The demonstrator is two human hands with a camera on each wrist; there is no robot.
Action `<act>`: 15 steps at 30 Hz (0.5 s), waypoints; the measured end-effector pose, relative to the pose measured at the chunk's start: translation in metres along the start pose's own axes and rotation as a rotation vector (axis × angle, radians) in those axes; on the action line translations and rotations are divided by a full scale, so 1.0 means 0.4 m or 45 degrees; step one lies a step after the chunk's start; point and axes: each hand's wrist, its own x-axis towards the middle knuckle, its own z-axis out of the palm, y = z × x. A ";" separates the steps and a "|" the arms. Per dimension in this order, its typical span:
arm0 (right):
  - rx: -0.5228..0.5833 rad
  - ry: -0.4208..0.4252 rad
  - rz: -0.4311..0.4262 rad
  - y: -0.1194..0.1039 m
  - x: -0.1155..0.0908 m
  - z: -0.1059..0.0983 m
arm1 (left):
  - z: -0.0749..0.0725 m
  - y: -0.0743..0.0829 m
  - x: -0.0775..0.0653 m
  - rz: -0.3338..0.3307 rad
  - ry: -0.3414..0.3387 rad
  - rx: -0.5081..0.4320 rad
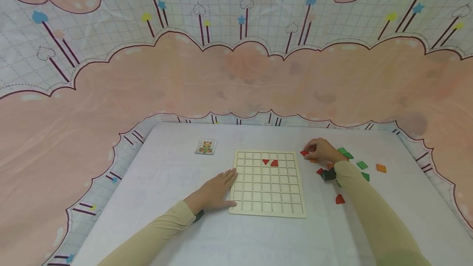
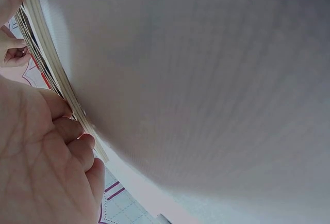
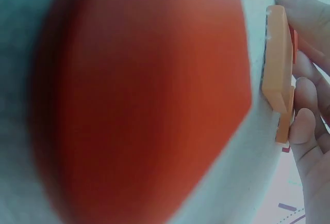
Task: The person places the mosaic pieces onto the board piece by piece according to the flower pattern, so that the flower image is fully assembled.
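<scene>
A pale wooden grid board (image 1: 267, 184) lies flat on the table. A red triangle (image 1: 265, 162) and a red quarter-round piece (image 1: 274, 163) sit side by side in its upper rows. My left hand (image 1: 216, 190) rests along the board's left edge, fingers extended; in the left wrist view its palm (image 2: 41, 152) and fingertips meet that edge. To the right of the board, my right hand (image 1: 322, 151) pinches a small red piece (image 1: 304, 153) at its fingertips. Orange pieces (image 3: 277, 53) stand close to the right fingers (image 3: 304, 126) in the right wrist view.
A card with a flower-like picture on a grid (image 1: 206, 146) lies left of the board. Several loose green pieces (image 1: 362, 165), an orange square (image 1: 381, 168) and a red quarter-round piece (image 1: 340, 199) are scattered around the right forearm. A patterned cloth (image 1: 236, 81) hangs behind the table.
</scene>
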 end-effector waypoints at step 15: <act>0.014 -0.053 -0.002 -0.007 -0.015 -0.012 | -0.005 0.005 -0.001 -0.019 0.000 0.011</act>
